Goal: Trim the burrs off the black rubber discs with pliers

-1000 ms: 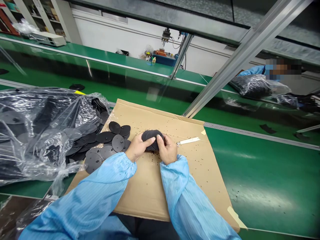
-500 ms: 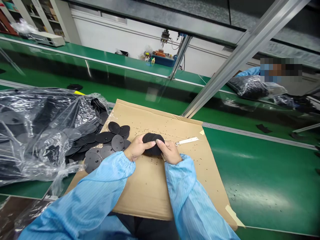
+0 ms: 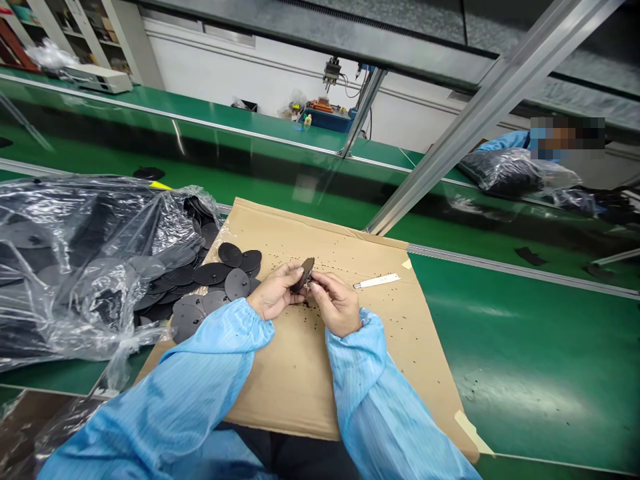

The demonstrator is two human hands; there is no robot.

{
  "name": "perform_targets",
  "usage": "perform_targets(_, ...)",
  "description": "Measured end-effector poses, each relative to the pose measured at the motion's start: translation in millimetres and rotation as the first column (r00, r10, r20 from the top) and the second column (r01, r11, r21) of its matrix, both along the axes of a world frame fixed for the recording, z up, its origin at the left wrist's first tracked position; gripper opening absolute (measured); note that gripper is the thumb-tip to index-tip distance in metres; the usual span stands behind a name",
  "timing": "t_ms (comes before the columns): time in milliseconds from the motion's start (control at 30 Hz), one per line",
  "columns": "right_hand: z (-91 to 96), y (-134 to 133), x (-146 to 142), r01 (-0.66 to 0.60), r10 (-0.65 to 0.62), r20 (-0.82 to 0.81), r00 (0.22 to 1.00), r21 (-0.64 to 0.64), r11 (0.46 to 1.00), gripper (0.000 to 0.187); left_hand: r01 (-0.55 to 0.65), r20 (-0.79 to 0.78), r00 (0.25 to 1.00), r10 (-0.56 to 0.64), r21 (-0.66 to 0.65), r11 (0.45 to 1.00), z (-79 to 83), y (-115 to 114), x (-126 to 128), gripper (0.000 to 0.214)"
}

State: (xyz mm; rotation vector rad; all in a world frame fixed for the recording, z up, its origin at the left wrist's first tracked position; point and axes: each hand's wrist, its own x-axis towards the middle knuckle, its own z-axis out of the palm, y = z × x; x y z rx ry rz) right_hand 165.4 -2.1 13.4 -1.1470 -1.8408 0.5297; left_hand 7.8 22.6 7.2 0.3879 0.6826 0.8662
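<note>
My left hand (image 3: pixel 277 292) is closed around black plastic discs (image 3: pixel 303 275), which stand tilted nearly edge-on above the cardboard, so how many there are is hard to tell. My right hand (image 3: pixel 339 304) pinches thumb and forefinger together at the discs' right side; what lies between the fingertips is too small to make out. Just right of that hand lies a white-handled knife (image 3: pixel 377 281). Tiny black bits (image 3: pixel 314 319) are scattered on the cardboard sheet (image 3: pixel 285 387) under and around both hands. Left of my left hand, loose black discs (image 3: pixel 237 284) lie overlapping in a pile.
A large clear plastic bag (image 3: pixel 90 267) full of black discs covers the left side. An aluminium post (image 3: pixel 440 147) rises behind the cardboard. The green bench (image 3: pixel 525 347) extends right. Across the back, a person's blue sleeve (image 3: pixel 505 141) shows near another filled bag (image 3: pixel 500 173).
The discs, fanned out flat between both hands before, are now tipped up edge-on in my left hand. My right fingers have shifted from the discs' top face to their right side.
</note>
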Motion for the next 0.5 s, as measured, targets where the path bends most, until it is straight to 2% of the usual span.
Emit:
perform_targets(133,-0.3,-0.6,-3.7,0.066,-0.067,0.054,0.996,0.014,0.998,0.027,0.053,-0.016,0.999,-0.052,0.061,0.997,0.6,-3.8,0.2,0.056)
perform_targets(267,0.8,-1.7,-5.8,0.098,-0.106,0.106,0.989,0.082,0.992,0.027,0.081,-0.01,0.997,-0.081,0.09,0.993,-1.6,-4.6,0.5,0.057)
perform_targets(400,2.6,-2.2,-7.2,0.114,-0.141,0.144,0.979,0.183,0.977,0.022,0.064,-0.011,0.998,-0.063,0.097,0.993,-2.7,-4.2,1.3,0.059)
perform_targets(500,2.0,-2.3,-8.1,0.13,-0.152,0.131,0.98,0.163,0.978,0.022,0.009,-0.057,0.998,-0.003,0.107,0.994,-0.4,-3.4,4.5,0.07)
